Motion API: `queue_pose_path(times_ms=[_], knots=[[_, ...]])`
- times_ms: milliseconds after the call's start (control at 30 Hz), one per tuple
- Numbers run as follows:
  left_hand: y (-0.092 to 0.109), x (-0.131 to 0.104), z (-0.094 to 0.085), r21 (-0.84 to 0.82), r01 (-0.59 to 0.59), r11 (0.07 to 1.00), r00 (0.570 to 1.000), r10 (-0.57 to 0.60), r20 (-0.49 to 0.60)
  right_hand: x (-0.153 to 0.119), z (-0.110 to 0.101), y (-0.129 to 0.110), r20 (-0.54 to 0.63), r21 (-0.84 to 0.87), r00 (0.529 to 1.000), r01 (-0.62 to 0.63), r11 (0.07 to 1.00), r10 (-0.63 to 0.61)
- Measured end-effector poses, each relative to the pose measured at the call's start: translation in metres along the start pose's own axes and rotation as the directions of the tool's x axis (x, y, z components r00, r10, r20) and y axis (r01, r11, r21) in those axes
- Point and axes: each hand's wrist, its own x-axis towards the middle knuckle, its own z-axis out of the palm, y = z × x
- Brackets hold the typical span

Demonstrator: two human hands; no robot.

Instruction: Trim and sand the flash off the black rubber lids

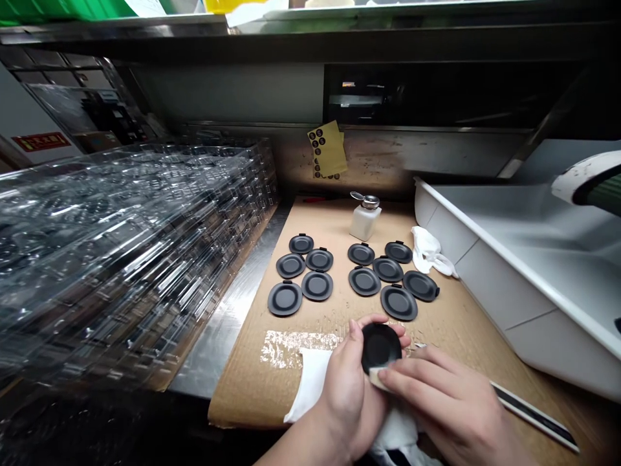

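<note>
Near the front of the cardboard sheet (252, 362), my left hand (347, 388) holds a round black disc (381, 348) in its palm, thumb and fingers around the edge. My right hand (451, 401) presses a small pale piece (381, 378), perhaps cloth, against the disc's lower rim. Beyond my hands lie two groups of black lids with small tabs, one on the left (284, 298) and one on the right (398, 302). White cloth (313, 382) shows beside my left wrist, and more lies below my hands.
Stacked clear plastic trays (145, 246) fill the left. A white bottle with a metal top (365, 220) stands at the back. To the right are a crumpled white cloth (427, 251), a large white bin (504, 278) and a dark flat strip with pale edges (533, 415).
</note>
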Motion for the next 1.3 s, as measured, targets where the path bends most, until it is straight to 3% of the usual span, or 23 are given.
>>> queue_pose_path(times_ms=[233, 367, 500, 600, 733, 900, 1033, 1167, 1300], knots=[[0.002, -0.002, 0.002, -0.031, 0.006, 0.999, 0.998, -0.004, 0.065, 0.026, 0.024, 0.001, -0.168, -0.020, 0.948, -0.278, 0.961, 0.270], [0.003, -0.003, 0.001, -0.010, 0.003, 1.000, 0.999, -0.002, 0.050, 0.021, 0.021, -0.006, -0.140, 0.024, 0.968, -0.209, 0.978, 0.210], [0.003, -0.003, 0.000, 0.016, 0.018, 1.000, 1.000, -0.018, 0.017, 0.009, 0.004, -0.010, 0.019, 0.041, 0.998, -0.064, 0.997, 0.063], [0.001, -0.002, 0.000, 0.026, 0.014, 1.000, 1.000, -0.014, 0.004, -0.001, -0.011, 0.000, 0.068, 0.004, 0.994, -0.090, 0.996, 0.090], [0.000, -0.001, -0.002, 0.020, -0.006, 1.000, 1.000, 0.005, 0.028, -0.007, -0.012, 0.008, -0.133, -0.111, 0.959, -0.265, 0.958, 0.250], [0.000, -0.003, -0.001, 0.008, -0.017, 1.000, 0.999, 0.017, 0.041, 0.007, 0.020, -0.007, -0.309, -0.221, 0.940, -0.217, 0.951, 0.143], [0.001, -0.004, 0.003, 0.037, -0.028, 0.999, 0.999, 0.027, 0.031, 0.027, 0.035, -0.014, -0.396, -0.227, 0.900, -0.286, 0.931, 0.180], [0.002, -0.003, 0.002, 0.000, -0.014, 1.000, 0.999, 0.014, 0.047, 0.036, 0.024, -0.011, -0.406, -0.086, 0.866, -0.353, 0.932, 0.291], [0.002, -0.001, -0.003, -0.025, 0.006, 1.000, 0.999, -0.005, 0.047, 0.023, 0.011, -0.009, -0.496, -0.075, 0.804, -0.415, 0.907, 0.327]])
